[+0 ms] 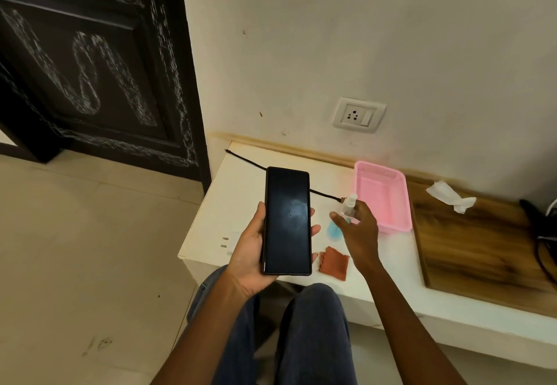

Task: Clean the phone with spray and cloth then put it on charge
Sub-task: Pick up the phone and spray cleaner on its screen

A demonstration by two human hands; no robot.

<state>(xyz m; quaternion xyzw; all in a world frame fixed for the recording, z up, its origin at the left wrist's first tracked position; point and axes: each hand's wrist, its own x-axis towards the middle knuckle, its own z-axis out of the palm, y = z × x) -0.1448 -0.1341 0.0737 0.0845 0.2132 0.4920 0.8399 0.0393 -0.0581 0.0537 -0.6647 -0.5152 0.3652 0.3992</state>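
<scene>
My left hand (250, 252) grips a black phone (287, 221) upright over the white table's left part, its dark screen facing me with a faint wet smear near the middle. My right hand (360, 230) holds a small clear spray bottle (349, 203) just right of the phone, in front of the pink basket. A rust-brown cloth (334, 262) lies on the table below that hand. A black charging cable (247, 160) runs across the table behind the phone. A white charger plug (230, 243) lies at the table's left edge.
A wall socket (358, 114) with a switch sits above the white table (217, 203). A pink basket (382, 197) stands by the wall, a small blue object (333, 229) beside it. A wooden board (470, 243) with a crumpled tissue (450, 197) lies right. A dark door (90, 68) is left.
</scene>
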